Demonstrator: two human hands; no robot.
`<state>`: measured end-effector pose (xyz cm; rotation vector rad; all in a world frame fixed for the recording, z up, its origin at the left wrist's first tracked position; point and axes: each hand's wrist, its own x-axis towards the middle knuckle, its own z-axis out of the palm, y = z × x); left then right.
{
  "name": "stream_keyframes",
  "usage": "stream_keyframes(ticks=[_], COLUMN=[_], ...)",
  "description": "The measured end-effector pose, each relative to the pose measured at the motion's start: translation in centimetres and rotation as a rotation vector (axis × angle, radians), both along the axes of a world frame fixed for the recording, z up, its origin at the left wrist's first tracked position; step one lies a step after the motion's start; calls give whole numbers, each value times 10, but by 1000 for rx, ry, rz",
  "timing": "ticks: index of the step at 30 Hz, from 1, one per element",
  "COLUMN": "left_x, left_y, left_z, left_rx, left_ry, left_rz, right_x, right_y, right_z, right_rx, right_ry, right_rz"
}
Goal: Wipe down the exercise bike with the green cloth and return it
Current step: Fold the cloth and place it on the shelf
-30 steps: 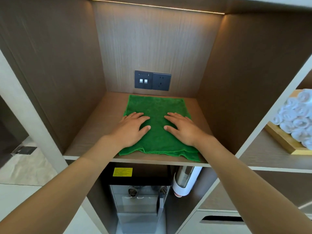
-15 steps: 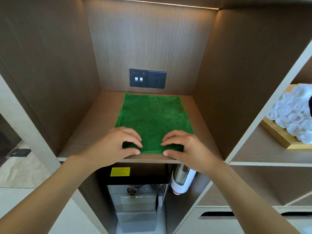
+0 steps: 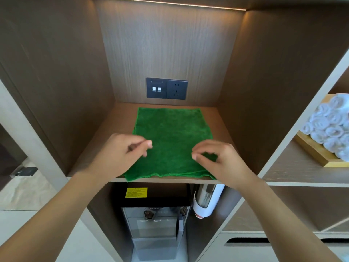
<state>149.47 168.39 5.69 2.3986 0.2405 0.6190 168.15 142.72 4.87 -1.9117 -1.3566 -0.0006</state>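
Below both loosely curled, empty hands (image 3: 120, 154) (image 3: 217, 159), green cloth (image 3: 173, 137) lies flat.

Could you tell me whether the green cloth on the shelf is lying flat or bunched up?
Flat. The green cloth lies spread on the shelf, with layered edges at its front suggesting a fold.

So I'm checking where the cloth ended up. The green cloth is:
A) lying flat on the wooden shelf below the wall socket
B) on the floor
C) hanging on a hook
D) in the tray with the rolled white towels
A: the green cloth is spread flat on the wooden shelf, in front of the wall socket.
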Motion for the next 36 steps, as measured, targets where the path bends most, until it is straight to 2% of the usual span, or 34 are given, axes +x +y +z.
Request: stream_keyframes(ticks=[2, 4, 6, 9, 16, 21, 25, 31, 36], left_x=[31, 64, 85, 87, 23, -13, -11, -3, -23], left_y=[7, 12, 17, 24, -14, -49, -51, -47, -47], left_z=[0, -2, -8, -23, -30, -37, -32, -36, -47], left_rx=[176, 319, 321, 325, 345, 449, 331, 461, 509], left_ry=[53, 274, 446, 535, 527, 537, 495, 442, 433], left_rz=[30, 36, 37, 46, -11, 1, 16, 19, 24], right_x=[14, 30, 42, 47, -8, -40, -30, -15, -27], right_y=[26, 51, 67, 67, 6, -28, -15, 8, -14], right_z=[5, 8, 6, -4, -22, -26, -16, -20, -34], right_rx=[-119, -321, -474, -619, -594, -550, -403, -545, -553], right_ry=[-40, -63, -92, -115, -197, -232, -178, -229, -379], right_rz=[-76, -149, -174, -177, -170, -172, -161, -111, -100])
